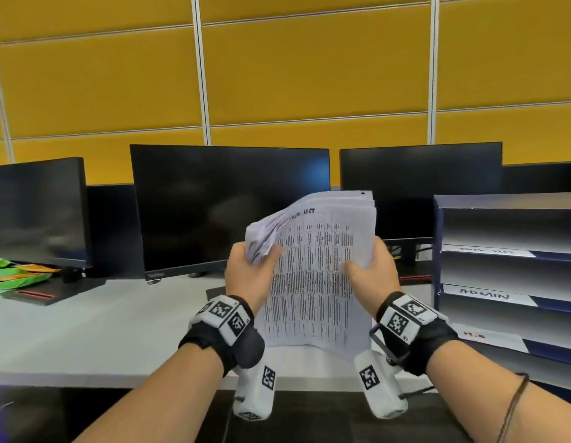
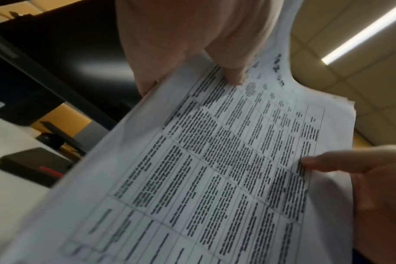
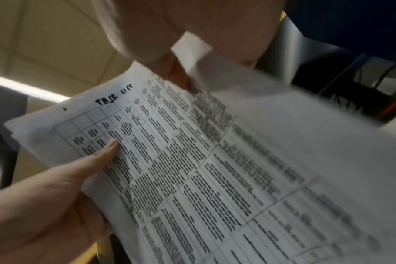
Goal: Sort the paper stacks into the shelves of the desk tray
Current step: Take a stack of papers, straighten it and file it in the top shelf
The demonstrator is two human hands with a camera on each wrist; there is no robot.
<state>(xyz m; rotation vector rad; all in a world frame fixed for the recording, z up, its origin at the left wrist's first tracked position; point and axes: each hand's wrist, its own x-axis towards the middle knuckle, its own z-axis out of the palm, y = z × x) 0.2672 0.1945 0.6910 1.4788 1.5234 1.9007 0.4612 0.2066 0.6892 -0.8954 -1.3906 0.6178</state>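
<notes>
Both hands hold a paper stack [image 1: 316, 276] upright above the desk, a printed table with "TASK LIST" handwritten at its top. My left hand [image 1: 249, 266] grips the stack's left edge and bends its top left corner toward me. My right hand [image 1: 367, 266] grips the right edge, thumb on the front sheet. The same paper stack [image 2: 215, 169] fills the left wrist view under my left thumb [image 2: 228, 59]. In the right wrist view the paper stack [image 3: 192, 160] shows its heading. The dark blue desk tray [image 1: 508, 282] stands at right, with shelves labelled task list, ADMIN and a lower one.
Three dark monitors [image 1: 230, 209] stand along the back of the white desk [image 1: 102, 330], before a yellow partition. Green and orange packets [image 1: 19, 273] lie at the far left beside a monitor base [image 1: 47, 295].
</notes>
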